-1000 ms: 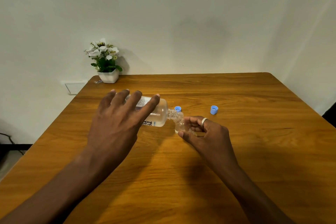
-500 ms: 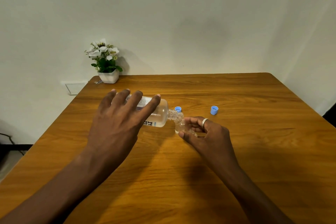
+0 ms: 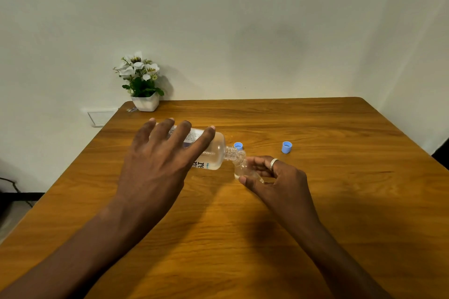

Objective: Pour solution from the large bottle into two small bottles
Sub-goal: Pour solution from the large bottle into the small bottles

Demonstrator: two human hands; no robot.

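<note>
The large bottle is gripped by the left hand near the table's middle, tipped neck-to-neck into a small bottle pinched by the right hand; clear liquid is seen in both; the thin plastic is judged light and slippery, best held mid-body; two blue caps lie toward the far edge.

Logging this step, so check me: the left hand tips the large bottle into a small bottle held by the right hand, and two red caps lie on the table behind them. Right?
Not quite: the two caps are blue, not red, as the head view shows. The rest stands: the left hand tips the large bottle into the small bottle held by the right hand.
</note>
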